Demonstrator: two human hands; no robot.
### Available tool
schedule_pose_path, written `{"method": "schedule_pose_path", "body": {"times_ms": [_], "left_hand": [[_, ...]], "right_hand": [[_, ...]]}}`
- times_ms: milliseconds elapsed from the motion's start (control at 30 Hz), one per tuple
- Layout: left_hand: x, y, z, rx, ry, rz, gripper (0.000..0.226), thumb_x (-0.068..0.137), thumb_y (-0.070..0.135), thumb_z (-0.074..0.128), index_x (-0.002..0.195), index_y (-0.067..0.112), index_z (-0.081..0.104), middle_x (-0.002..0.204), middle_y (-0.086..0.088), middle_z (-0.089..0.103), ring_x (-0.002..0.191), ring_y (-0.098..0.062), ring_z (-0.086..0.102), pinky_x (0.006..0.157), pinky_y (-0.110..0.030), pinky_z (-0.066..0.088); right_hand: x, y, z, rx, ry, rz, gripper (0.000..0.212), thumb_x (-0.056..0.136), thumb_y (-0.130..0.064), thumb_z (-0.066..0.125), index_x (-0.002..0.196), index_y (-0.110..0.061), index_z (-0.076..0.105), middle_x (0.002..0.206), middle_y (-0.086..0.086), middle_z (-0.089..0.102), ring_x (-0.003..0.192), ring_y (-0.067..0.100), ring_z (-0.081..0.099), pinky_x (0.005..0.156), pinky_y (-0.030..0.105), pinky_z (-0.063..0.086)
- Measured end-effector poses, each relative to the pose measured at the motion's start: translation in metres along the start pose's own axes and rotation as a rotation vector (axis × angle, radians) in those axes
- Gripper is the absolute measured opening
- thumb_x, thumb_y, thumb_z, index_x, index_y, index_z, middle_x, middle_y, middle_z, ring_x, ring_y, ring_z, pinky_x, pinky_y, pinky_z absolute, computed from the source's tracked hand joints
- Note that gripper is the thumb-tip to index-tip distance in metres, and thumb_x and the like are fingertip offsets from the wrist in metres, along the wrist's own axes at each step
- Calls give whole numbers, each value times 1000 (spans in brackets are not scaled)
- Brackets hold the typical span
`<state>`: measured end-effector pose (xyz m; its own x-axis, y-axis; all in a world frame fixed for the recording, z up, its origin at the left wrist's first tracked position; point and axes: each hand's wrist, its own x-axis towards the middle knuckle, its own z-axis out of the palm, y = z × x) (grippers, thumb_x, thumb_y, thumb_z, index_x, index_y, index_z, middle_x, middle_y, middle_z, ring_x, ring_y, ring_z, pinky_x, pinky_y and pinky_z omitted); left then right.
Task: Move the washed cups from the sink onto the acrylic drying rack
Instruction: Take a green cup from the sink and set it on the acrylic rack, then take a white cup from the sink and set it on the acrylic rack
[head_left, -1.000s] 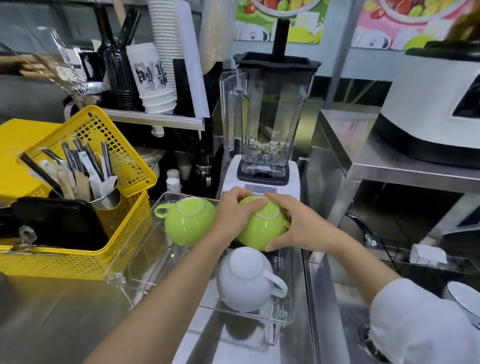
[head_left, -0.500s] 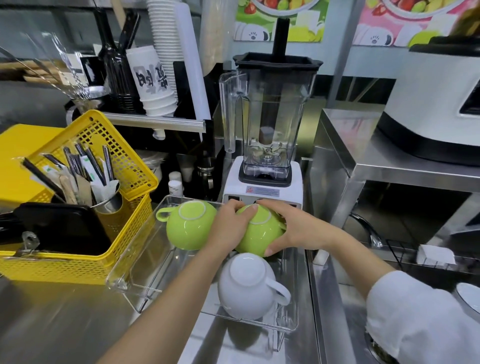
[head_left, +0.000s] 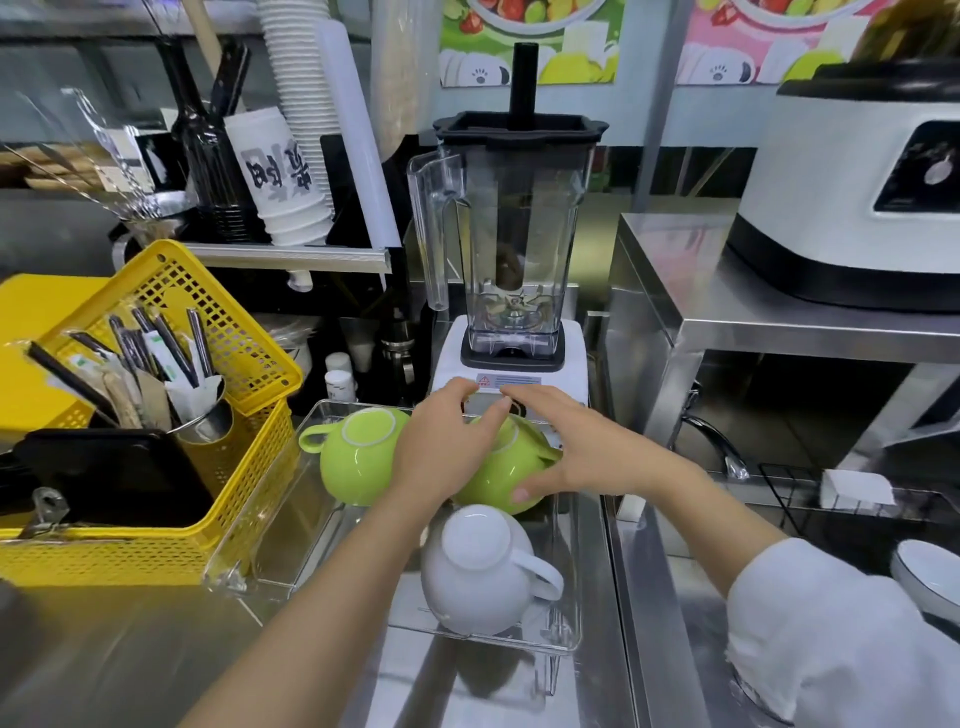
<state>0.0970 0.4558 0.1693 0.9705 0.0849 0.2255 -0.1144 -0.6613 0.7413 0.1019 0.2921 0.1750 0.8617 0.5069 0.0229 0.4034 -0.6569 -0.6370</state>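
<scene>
Clear acrylic drying rack (head_left: 563, 571) carries three upturned cups: a white cup (head_left: 480, 569) in front, a green cup (head_left: 358, 457) back left, and a second green cup (head_left: 501, 475) that left hand (head_left: 444, 449) and right hand (head_left: 571, 449) cradle, fingers loosening. Placing seems nearly finished; next both hands must let go and return to the sink.

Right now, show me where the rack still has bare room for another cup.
Free: the drying rack's front-left floor, bordered by the left green cup behind, the white cup to its right and the yellow basket outside. Crowded: the back row, where both hands cover the second green cup, and the front-right corner.
</scene>
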Motion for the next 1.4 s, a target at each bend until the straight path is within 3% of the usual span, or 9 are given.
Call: {"method": "schedule_pose_path", "body": {"times_ms": [200,600,667,800,900,1100,1200,1333,1400], "left_hand": [[-6,36,3,146,-5,137,50,84,48,53,126,21,50,132,1,56,121,-20,50,95,-37,42],[-26,127,90,261,-258,396,53,85,50,50,130,22,45,133,-1,52,123,-21,46,97,-36,39],[-41,186,168,273,-354,411,53,85,50,49,130,22,45,131,1,53,121,-20,46,94,-35,40],[-46,184,200,279,-424,391,53,85,49,51,129,20,46,133,-3,53,122,-22,47,97,-36,42],[-53,203,265,311,-546,372,53,86,46,51,130,17,45,136,-6,51,126,-24,44,101,-35,39],[-78,222,381,-9,-787,49,55,86,35,59,132,10,42,140,-10,47,126,-22,45,95,-27,36],[-91,222,421,-207,-859,-236,66,89,38,55,142,12,26,150,-7,32,134,-24,35,103,-30,30],[-98,206,454,-386,-924,-553,94,73,65,54,146,24,11,155,-5,23,138,-28,29,113,-46,24],[-99,203,458,-466,-905,-616,82,80,60,51,146,28,15,152,-4,30,132,-26,37,106,-43,32]], "right_hand": [[-30,17,-26,42,155,47,89,69,-44,73,140,-39,20,146,-9,31,129,7,36,109,34,32],[-126,102,-71,73,282,235,90,65,-51,74,140,-38,25,146,-8,34,132,6,33,112,35,30],[-191,163,-109,130,345,338,88,66,-49,73,139,-38,25,147,-8,32,134,7,31,112,34,29],[-214,193,-109,163,372,389,84,70,-44,73,139,-39,25,137,-15,34,127,4,34,101,25,29],[-254,247,-119,157,427,499,86,71,-46,72,140,-34,24,147,-8,30,131,9,31,105,30,30],[-309,331,-98,197,434,701,92,71,-43,72,142,-15,22,145,3,34,133,21,32,107,35,32],[-318,346,-84,458,440,704,73,67,-36,77,126,-17,39,124,-3,51,113,16,50,94,30,46],[-322,366,-68,816,463,799,110,49,-49,78,139,-13,25,135,2,48,124,20,45,105,37,38],[-320,366,-69,938,472,837,101,53,-48,77,138,-18,30,136,1,48,124,20,45,106,38,34]]}}
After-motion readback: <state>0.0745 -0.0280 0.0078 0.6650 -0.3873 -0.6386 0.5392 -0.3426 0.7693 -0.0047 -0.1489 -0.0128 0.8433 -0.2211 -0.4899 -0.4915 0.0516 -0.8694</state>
